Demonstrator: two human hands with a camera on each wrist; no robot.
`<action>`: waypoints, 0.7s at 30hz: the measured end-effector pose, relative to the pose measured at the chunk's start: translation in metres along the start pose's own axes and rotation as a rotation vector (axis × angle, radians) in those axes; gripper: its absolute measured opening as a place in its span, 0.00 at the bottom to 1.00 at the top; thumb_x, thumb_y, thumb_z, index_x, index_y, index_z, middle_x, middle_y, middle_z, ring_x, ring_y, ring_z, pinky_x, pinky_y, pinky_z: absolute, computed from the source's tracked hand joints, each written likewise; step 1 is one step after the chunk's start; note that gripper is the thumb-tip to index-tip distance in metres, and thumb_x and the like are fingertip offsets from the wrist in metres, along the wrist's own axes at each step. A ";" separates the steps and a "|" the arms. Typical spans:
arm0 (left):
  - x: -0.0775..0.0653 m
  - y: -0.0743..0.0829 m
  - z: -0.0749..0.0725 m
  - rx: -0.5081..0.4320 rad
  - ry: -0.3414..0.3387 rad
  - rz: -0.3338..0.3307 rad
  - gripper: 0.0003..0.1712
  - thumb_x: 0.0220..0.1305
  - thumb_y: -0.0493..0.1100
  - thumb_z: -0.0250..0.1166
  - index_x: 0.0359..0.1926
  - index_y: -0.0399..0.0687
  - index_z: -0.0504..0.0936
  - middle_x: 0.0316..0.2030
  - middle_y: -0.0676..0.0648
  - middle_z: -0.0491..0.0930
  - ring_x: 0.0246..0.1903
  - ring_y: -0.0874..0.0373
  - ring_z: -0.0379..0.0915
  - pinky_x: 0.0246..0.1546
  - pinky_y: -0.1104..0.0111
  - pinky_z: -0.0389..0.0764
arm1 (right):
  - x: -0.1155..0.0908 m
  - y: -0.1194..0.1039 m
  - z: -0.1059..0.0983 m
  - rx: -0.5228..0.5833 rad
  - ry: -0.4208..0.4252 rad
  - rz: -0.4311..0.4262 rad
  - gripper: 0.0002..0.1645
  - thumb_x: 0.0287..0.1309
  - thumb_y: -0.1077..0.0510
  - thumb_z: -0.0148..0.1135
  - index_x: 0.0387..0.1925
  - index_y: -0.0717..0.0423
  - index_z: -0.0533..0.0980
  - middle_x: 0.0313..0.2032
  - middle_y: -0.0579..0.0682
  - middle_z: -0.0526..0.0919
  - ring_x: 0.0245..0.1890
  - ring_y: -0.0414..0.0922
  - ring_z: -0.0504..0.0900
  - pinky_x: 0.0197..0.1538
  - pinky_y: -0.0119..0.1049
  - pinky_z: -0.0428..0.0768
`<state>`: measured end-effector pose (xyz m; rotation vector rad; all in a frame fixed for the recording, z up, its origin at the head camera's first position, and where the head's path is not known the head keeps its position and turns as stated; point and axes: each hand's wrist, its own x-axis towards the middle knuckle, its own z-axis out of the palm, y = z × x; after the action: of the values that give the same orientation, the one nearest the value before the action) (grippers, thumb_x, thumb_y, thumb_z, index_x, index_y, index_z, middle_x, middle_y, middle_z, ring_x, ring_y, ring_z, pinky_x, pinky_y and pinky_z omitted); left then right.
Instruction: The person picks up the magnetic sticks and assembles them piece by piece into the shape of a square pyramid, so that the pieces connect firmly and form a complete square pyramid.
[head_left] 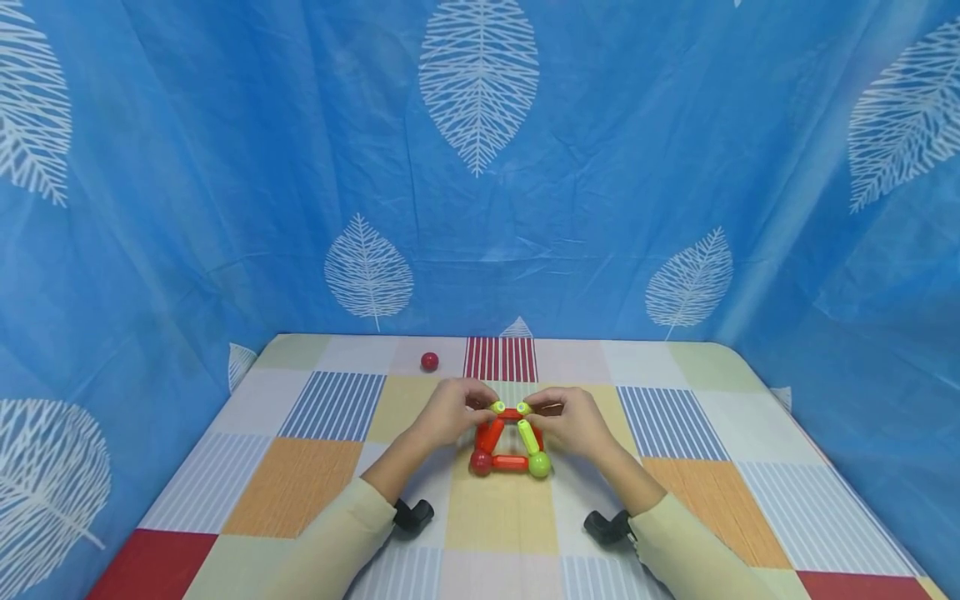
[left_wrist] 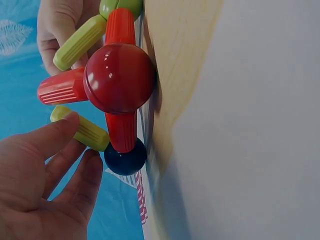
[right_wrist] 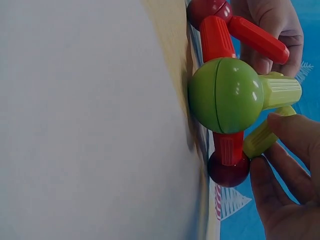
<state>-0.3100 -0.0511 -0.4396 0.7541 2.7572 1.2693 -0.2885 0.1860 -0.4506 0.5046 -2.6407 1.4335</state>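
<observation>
A frame of toy rods and balls stands on the table, with a red ball (head_left: 481, 462) and a green ball (head_left: 539, 464) at its near corners. A red rod (head_left: 510, 462) joins them. From the red ball rises another red rod (left_wrist: 62, 87); a yellow-green rod (right_wrist: 282, 92) rises from the green one. My left hand (head_left: 450, 410) pinches a slanted yellow-green rod (left_wrist: 90, 134) at the dark blue ball (left_wrist: 125, 157). Between thumb and fingers, my right hand (head_left: 573, 419) pinches a matching rod (right_wrist: 260, 139) by the dark red ball (right_wrist: 228, 169).
A loose red ball (head_left: 430, 361) lies near the table's far edge, left of the frame. Black wrist-worn devices (head_left: 412, 515) show below both forearms. A patchwork cloth (head_left: 300, 483) covers the table, and a blue leaf-print curtain (head_left: 600, 167) hangs behind and beside it.
</observation>
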 end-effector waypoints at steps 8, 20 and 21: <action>-0.001 0.000 0.001 0.008 -0.006 -0.022 0.10 0.61 0.39 0.75 0.44 0.53 0.90 0.40 0.54 0.87 0.40 0.61 0.82 0.47 0.68 0.86 | -0.001 -0.001 -0.001 0.009 -0.003 0.015 0.13 0.56 0.64 0.75 0.44 0.58 0.87 0.44 0.57 0.90 0.44 0.50 0.90 0.47 0.33 0.87; 0.012 -0.034 -0.024 -0.084 0.142 -0.049 0.14 0.63 0.33 0.71 0.50 0.37 0.85 0.43 0.40 0.86 0.42 0.51 0.83 0.51 0.57 0.85 | -0.015 -0.004 -0.011 -0.009 -0.007 0.083 0.10 0.59 0.62 0.73 0.44 0.54 0.88 0.44 0.52 0.91 0.45 0.47 0.89 0.48 0.32 0.86; 0.014 -0.040 -0.027 -0.081 0.176 -0.056 0.13 0.63 0.34 0.71 0.49 0.37 0.85 0.41 0.40 0.86 0.42 0.51 0.83 0.50 0.58 0.85 | -0.017 -0.005 -0.011 -0.015 -0.005 0.099 0.10 0.60 0.60 0.73 0.44 0.52 0.88 0.44 0.50 0.91 0.44 0.45 0.89 0.48 0.31 0.86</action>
<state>-0.3448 -0.0862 -0.4473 0.5810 2.8166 1.4933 -0.2716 0.1970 -0.4442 0.3815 -2.7132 1.4395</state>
